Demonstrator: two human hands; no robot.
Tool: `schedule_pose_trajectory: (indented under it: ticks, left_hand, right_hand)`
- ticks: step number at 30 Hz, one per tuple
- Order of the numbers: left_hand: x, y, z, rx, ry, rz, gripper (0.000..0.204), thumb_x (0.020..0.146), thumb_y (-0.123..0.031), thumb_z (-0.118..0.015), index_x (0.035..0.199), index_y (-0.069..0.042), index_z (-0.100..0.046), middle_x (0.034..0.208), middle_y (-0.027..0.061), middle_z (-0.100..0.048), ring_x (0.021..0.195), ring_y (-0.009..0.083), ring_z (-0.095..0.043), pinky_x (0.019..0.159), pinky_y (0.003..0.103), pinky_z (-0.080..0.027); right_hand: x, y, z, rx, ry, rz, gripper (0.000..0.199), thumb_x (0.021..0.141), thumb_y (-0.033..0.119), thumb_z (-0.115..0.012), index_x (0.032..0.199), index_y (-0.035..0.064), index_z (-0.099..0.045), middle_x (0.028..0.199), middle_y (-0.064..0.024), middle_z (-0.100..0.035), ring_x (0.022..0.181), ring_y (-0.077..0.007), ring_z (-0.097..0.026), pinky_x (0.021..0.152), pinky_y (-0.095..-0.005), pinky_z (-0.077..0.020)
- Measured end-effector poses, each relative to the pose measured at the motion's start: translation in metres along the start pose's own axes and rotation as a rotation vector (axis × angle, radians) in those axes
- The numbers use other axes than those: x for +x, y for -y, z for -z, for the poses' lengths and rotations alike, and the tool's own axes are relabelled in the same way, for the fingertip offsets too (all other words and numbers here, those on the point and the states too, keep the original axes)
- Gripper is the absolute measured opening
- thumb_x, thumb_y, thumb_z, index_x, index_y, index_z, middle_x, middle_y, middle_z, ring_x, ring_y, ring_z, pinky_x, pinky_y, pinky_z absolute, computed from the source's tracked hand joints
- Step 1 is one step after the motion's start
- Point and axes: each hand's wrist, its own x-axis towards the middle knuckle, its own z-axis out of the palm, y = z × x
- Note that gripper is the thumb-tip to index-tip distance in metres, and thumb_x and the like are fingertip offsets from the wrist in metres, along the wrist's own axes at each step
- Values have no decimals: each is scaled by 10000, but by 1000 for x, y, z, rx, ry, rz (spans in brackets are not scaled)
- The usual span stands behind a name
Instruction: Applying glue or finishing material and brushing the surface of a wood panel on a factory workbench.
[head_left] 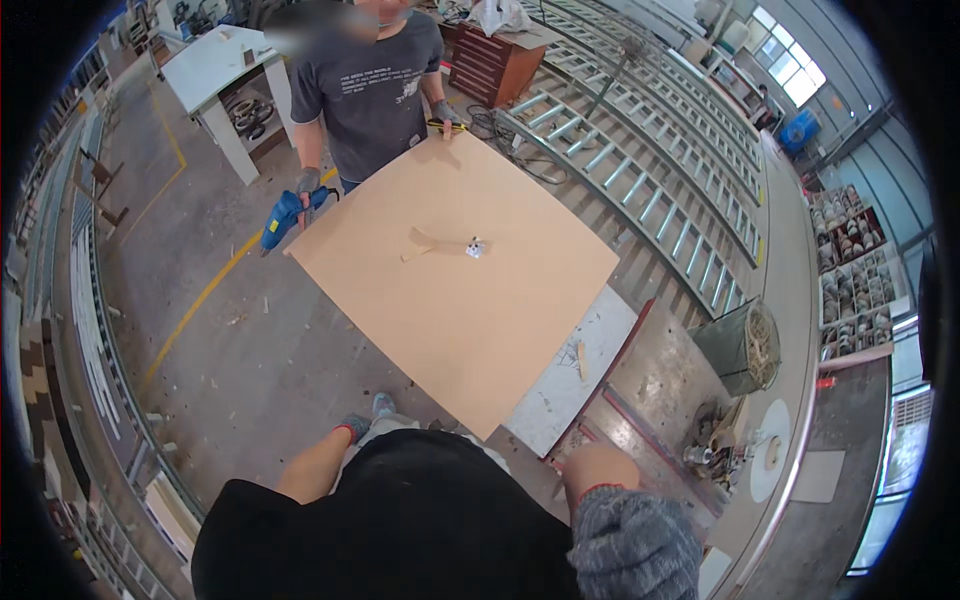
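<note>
The fingers of the right hand, in a grey knit glove, are curled toward the camera at the lower edge; whether they grip anything cannot be told. The left hand, also gloved, hangs low beside the near corner of the large tan board, its fingers hidden. The board lies flat ahead of both hands, apart from them. At its far edge a co-worker's gloved hand holds a blue power tool.
</note>
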Motion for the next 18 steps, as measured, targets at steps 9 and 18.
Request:
schedule_pose_trajectory:
  ticks: [9,18]
  left_hand:
    - [53,58,-56,-34,48,77,432,839,-418,-578,1132,-129,-709,1182,163,-674,1106,355,-639,933,419,-504]
    - [62,37,-53,-503,-107,260,513,940,-414,-450,1166,-11,-672,1212,224,-646,1153,362,-623,943,402,-495]
  right_hand:
    - [34,61,-26,-579,-555,874,239,854,152,-634,624,149,-566,622,49,-525,523,-81,-551,446,-261,-415]
    - [41,80,5,-777,-599,880,176,860,177,-628,697,121,-589,714,7,-561,618,-128,-574,536,-296,-443]
